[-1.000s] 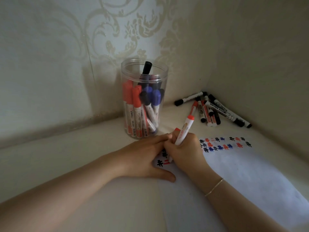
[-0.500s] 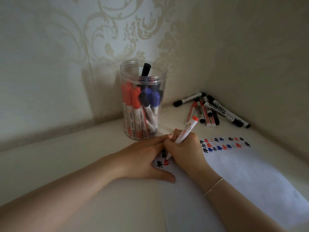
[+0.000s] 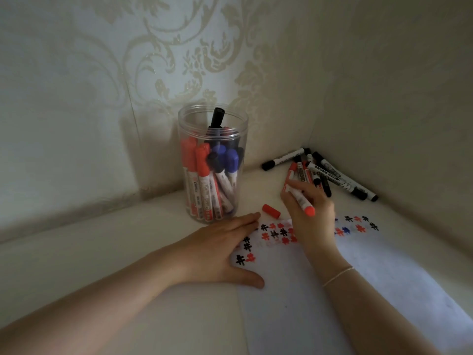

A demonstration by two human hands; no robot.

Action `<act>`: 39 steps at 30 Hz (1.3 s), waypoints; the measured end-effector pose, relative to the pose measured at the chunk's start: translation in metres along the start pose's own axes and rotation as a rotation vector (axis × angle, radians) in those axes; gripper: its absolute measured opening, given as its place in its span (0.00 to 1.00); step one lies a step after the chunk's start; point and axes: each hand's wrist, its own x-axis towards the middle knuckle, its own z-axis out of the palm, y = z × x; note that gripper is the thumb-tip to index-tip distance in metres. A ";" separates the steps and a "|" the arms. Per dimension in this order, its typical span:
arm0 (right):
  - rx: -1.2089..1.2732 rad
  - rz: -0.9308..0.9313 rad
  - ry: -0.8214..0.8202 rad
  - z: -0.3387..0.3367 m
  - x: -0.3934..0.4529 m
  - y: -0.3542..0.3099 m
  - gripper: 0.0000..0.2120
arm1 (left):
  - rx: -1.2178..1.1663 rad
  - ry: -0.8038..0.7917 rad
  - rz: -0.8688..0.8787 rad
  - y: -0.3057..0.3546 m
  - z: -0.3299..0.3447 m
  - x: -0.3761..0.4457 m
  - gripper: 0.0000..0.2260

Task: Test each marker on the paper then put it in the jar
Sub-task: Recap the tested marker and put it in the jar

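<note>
The right hand [image 3: 308, 219] grips a red marker [image 3: 299, 198] across its fingers; the end at 5 o'clock is red, while the other end sits behind the fingertips, so whether the nib is bare cannot be told. One loose red cap [image 3: 271, 211] lies on the desk [image 3: 128, 252] between the two hands, just beyond the top edge of the paper [image 3: 332, 290]. The left hand [image 3: 220, 249] lies flat with straight fingers, pressing the paper's left edge. Rows of small black, red and blue marks [image 3: 273, 233] cross the sheet; the right hand covers the middle of them. The clear jar [image 3: 212, 162] stands at 11 o'clock from the hands, with red, blue and black markers crowded inside, too overlapped to count. A loose pile of markers [image 3: 325, 172] lies in the corner at 1 o'clock, about seven, partly hidden by the fingers.
</note>
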 end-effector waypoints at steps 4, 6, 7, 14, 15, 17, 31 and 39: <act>-0.308 -0.152 -0.194 0.004 -0.002 0.006 0.13 | 0.002 0.029 0.007 0.000 0.000 0.000 0.47; -0.406 -0.226 -0.233 0.006 -0.004 0.009 0.11 | 0.001 0.035 0.014 0.000 0.001 0.000 0.47; -0.397 -0.245 -0.209 0.005 -0.005 0.009 0.11 | -0.001 0.032 0.013 0.000 0.001 -0.001 0.47; -0.046 -0.131 -0.398 -0.015 -0.013 -0.023 0.15 | -0.466 0.203 -0.043 -0.004 0.000 0.000 0.44; -0.035 -0.091 -0.487 -0.016 -0.015 -0.026 0.16 | -0.531 0.243 -0.046 -0.004 0.001 0.000 0.42; -0.020 -0.074 -0.570 -0.014 -0.019 -0.028 0.17 | -0.513 0.316 -0.042 -0.004 0.002 0.000 0.37; 0.767 0.295 -0.358 -0.021 -0.015 -0.031 0.14 | -0.477 0.682 0.063 -0.003 0.004 -0.001 0.12; 0.644 0.308 -0.325 -0.017 -0.017 -0.030 0.16 | -0.468 0.712 0.085 -0.002 0.004 -0.002 0.07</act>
